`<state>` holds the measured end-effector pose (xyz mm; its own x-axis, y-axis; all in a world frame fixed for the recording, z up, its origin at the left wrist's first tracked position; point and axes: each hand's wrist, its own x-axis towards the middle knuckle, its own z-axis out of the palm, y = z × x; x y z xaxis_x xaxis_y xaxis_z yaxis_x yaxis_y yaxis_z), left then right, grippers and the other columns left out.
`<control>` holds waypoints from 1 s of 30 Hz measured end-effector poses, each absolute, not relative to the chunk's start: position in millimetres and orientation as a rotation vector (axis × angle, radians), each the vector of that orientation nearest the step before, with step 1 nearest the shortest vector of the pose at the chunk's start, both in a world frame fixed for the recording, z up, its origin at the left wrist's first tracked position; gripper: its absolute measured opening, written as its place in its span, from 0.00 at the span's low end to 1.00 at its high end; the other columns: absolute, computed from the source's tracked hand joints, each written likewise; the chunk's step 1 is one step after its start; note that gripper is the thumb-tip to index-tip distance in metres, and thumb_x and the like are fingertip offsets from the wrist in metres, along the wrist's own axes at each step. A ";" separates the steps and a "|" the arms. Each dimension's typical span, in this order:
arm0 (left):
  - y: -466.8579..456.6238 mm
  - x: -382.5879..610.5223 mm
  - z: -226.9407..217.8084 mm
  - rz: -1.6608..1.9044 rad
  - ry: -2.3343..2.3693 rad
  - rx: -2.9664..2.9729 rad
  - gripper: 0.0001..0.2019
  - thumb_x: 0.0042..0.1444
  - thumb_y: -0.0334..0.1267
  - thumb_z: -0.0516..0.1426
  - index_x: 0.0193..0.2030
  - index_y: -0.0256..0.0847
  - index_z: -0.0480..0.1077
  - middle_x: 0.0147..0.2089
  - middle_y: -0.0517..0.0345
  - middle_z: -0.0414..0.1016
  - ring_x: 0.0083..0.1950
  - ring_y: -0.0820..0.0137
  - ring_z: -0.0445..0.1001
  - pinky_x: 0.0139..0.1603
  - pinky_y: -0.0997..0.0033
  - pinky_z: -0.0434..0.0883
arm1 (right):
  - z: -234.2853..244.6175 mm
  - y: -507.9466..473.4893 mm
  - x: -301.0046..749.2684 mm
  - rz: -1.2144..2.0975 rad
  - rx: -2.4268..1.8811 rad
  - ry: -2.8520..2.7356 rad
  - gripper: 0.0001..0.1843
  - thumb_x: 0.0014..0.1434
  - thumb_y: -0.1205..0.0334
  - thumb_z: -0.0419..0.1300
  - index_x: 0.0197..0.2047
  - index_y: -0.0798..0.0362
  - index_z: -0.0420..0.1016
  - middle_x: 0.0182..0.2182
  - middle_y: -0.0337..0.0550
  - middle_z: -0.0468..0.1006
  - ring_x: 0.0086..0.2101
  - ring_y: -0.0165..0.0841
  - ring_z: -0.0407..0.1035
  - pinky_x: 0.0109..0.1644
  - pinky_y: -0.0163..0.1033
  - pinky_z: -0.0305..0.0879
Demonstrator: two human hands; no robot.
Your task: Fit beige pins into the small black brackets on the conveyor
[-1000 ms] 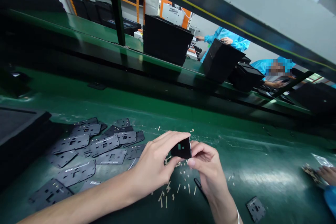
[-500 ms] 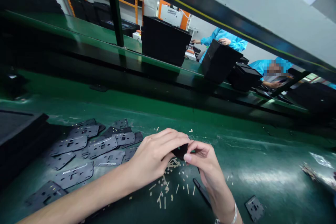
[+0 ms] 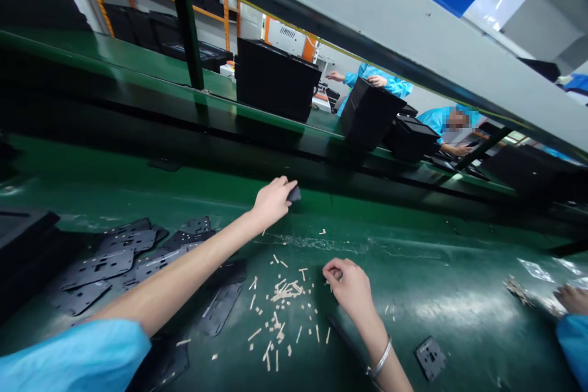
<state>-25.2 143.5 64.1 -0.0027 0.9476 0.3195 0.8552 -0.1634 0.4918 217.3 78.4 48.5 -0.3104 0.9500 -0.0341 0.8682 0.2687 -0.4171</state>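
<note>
My left hand (image 3: 274,202) reaches far forward over the green bench, its fingers closed on a small dark plate (image 3: 294,193) that shows only at the fingertips. Nearer to me, my right hand (image 3: 351,285) is in a pinch above the bench; whatever lies between thumb and finger is hidden. Left of it are scattered small beige strips and squares (image 3: 287,291). A dark pen-like tool (image 3: 342,334) lies partly under the right forearm. Several flat black plates with cut-outs (image 3: 98,266) are piled to the left, partly behind my left arm.
One square black plate (image 3: 430,358) lies at lower right. Beyond it are a heap of small bits (image 3: 517,290) and another person's hand (image 3: 573,299). Black bins (image 3: 278,81) stand on the raised shelf ahead, with two people in blue behind. A black block-like object (image 3: 25,245) sits at the left edge.
The hands have parted: my left hand has moved forward and away with the dark plate, while the right stays near the strips. The view has shifted, and another person's hand shows at right.
</note>
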 end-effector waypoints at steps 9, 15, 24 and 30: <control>121.6 -16.7 52.6 1.107 1.695 1.987 0.22 0.53 0.33 0.59 0.55 0.39 0.64 0.56 0.49 0.67 0.55 0.62 0.66 0.51 0.64 0.68 | 44.0 80.3 210.0 0.311 -1.959 -2.573 0.08 0.49 0.71 0.58 0.30 0.51 0.77 0.28 0.44 0.80 0.33 0.38 0.74 0.33 0.36 0.58; 61.7 -7.8 56.1 1.114 1.285 1.680 0.15 0.54 0.32 0.56 0.50 0.40 0.68 0.48 0.52 0.73 0.46 0.67 0.72 0.35 0.72 0.69 | 45.6 83.4 204.4 0.253 -2.038 -2.657 0.09 0.50 0.71 0.57 0.29 0.51 0.78 0.30 0.47 0.81 0.34 0.41 0.75 0.33 0.36 0.59; 39.0 1.2 63.9 1.005 1.187 1.526 0.13 0.53 0.32 0.54 0.45 0.37 0.70 0.39 0.53 0.76 0.39 0.67 0.73 0.30 0.74 0.65 | 49.6 87.8 204.5 0.230 -2.072 -2.702 0.08 0.49 0.68 0.59 0.32 0.48 0.77 0.33 0.42 0.82 0.37 0.38 0.74 0.34 0.34 0.60; 34.5 7.4 61.4 0.965 1.207 1.508 0.11 0.51 0.31 0.54 0.42 0.36 0.71 0.34 0.54 0.76 0.33 0.70 0.72 0.26 0.76 0.63 | 48.5 85.6 199.3 0.176 -2.080 -2.717 0.11 0.49 0.72 0.55 0.28 0.50 0.78 0.30 0.44 0.82 0.35 0.38 0.75 0.33 0.34 0.59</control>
<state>7.4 34.5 61.4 0.2037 0.9788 0.0204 0.2355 -0.0692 0.9694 199.3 85.6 48.5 -0.2376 0.9289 -0.2841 0.9578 0.2728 0.0908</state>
